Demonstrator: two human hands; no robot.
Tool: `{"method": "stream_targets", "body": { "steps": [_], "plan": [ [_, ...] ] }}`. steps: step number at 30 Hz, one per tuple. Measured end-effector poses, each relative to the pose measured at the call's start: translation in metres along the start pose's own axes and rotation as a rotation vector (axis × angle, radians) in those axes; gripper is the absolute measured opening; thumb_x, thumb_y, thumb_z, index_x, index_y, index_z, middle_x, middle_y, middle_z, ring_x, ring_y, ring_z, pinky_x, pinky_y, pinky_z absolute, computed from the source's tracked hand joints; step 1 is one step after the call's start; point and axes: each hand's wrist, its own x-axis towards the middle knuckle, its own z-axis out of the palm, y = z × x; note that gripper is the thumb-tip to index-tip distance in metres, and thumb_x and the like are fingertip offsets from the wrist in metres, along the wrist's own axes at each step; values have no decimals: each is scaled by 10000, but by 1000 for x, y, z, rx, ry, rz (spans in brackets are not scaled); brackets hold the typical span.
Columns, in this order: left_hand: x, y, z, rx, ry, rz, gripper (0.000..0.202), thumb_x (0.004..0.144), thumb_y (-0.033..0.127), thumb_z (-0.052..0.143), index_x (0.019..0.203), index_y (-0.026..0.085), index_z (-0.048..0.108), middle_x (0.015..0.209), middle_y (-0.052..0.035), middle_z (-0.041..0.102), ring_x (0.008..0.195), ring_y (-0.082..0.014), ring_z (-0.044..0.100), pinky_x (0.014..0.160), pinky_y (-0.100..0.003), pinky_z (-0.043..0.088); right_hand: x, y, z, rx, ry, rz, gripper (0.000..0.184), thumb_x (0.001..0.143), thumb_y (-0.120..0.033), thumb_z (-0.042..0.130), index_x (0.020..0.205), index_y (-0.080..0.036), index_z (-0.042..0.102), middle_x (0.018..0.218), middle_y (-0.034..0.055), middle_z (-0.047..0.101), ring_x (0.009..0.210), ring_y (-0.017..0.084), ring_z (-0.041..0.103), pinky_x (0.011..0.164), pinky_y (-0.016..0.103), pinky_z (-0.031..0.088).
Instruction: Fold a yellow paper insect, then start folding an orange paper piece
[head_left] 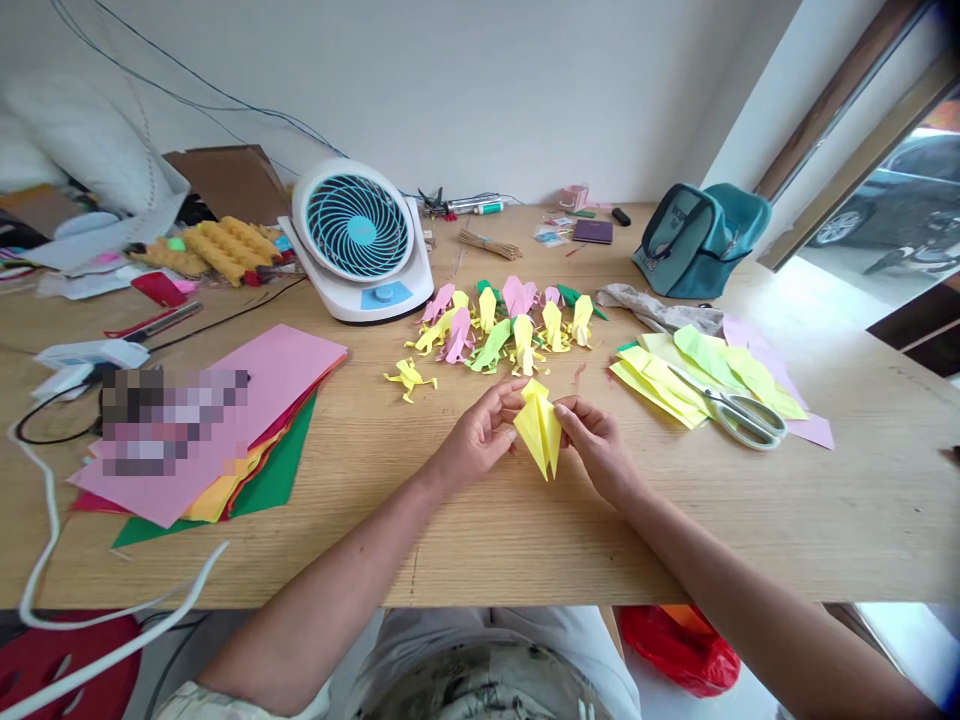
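Between my two hands, a yellow folded origami paper [538, 425] hangs just above the table, with a kite-like top and two narrow points facing me. My left hand [487, 430] pinches its left side, and my right hand [596, 440] pinches its right edge between thumb and fingers. Just beyond my hands stands a cluster of finished-looking folded paper figures [491, 340] in pink, yellow and green. One small yellow paper figure [409, 379] lies apart, left of the cluster.
White-handled scissors [742, 415] rest on yellow-green paper sheets [664, 385] at right. Coloured paper [285, 360] is stacked at left. A white fan [360, 235] stands behind, a teal bag [697, 240] at back right. A white cable [49, 530] crosses the left front edge.
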Motion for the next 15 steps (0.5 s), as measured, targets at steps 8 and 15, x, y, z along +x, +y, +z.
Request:
{"method": "stream_targets", "body": {
  "steps": [8,15],
  "plan": [
    [1,-7,3,0,-17,50,674,865,155,612,1466,312,349,1259,-86,551,1033,-167,598,718,-197,489,0,2,-1,-13,6,3,377,803,-560,670,770,-185,644,631,-23,547,568,109,447,543,240,391],
    [-1,1,1,77,-8,21,593,932,297,555,1485,248,347,1261,-115,594,921,-156,614,689,-215,502,3,7,-3,20,10,20,361,818,-543,667,767,-186,640,627,-29,534,567,102,435,542,234,367]
  ]
}}
